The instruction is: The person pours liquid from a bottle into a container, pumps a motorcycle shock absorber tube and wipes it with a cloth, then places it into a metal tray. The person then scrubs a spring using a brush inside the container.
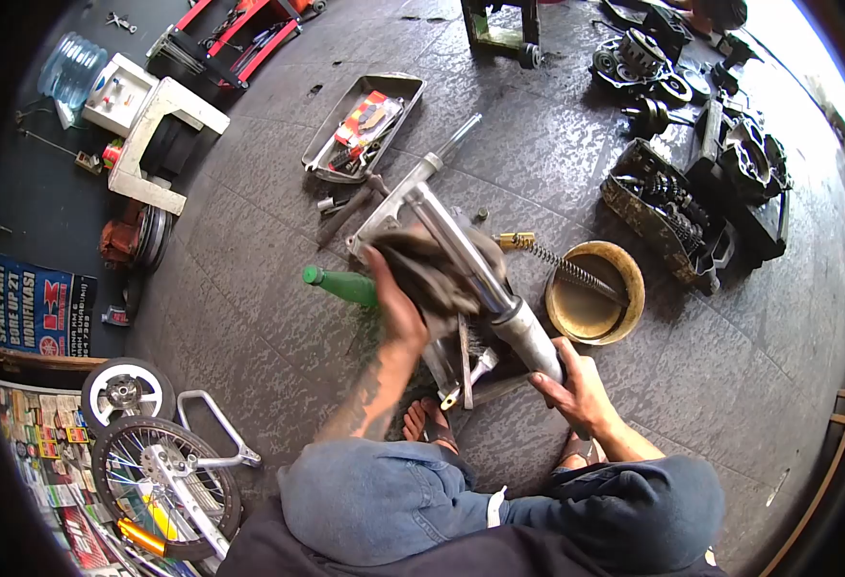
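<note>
A motorcycle fork leg (526, 336) runs slantwise in front of me, its shiny inner tube pointing up and to the left. My right hand (576, 387) is wrapped round its thick lower end. In my left hand (401, 310) is a dark, dirty rag (422, 269), slightly blurred, against the left side of the tube; the rag hides most of the fingers. Behind it lies a second fork leg (413, 183). A green bottle (340, 286) is beside my left hand. To the right, a coil spring (576, 264) leans into a yellowish basin (631, 322) of murky liquid.
A metal tray (316, 159) with small parts stands ahead. Engine parts (668, 207) crowd the right side of the floor. Wheels (167, 481) and a white stool (167, 106) are at the left. Beneath the fork, a brush (480, 338) and tools lie near my feet.
</note>
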{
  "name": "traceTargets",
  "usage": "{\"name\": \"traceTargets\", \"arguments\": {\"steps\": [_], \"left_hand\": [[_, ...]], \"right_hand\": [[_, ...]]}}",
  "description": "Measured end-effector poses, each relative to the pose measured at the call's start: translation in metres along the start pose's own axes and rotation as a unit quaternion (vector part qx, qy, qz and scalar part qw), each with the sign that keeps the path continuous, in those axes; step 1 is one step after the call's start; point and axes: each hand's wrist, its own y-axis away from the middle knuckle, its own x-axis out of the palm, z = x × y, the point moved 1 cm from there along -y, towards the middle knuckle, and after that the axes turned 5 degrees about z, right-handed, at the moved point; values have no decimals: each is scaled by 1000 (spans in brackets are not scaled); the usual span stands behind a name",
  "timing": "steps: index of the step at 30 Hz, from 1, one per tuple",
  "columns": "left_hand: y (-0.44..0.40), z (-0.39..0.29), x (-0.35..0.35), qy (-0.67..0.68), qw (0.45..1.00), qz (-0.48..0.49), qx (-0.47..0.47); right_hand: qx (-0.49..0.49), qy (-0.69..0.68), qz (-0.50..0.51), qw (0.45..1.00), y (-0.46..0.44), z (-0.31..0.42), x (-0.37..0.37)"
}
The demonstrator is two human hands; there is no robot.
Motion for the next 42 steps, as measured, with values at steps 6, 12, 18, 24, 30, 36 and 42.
{"name": "traceTargets", "arguments": {"steps": [6, 12, 18, 24, 30, 36, 42], "left_hand": [[20, 5, 16, 177, 923, 331, -84], [29, -15, 12, 232, 873, 405, -143], [25, -32, 29, 116, 964, 223, -90], [36, -55, 35, 85, 951, 275, -110], [47, -62, 39, 188, 912, 354, -92], [42, -75, 58, 30, 978, 200, -45], [46, -82, 54, 182, 902, 367, -137]], "right_hand": [[-5, 7, 93, 996, -26, 30, 9], [99, -282, 261, 918, -18, -17, 25], [-128, 115, -17, 985, -14, 22, 20], [-42, 0, 136, 990, -23, 17, 18], [-65, -78, 186, 977, -14, -7, 19], [-118, 124, -82, 982, -24, 8, 23], [-40, -153, 348, 924, -10, -17, 23]]}}
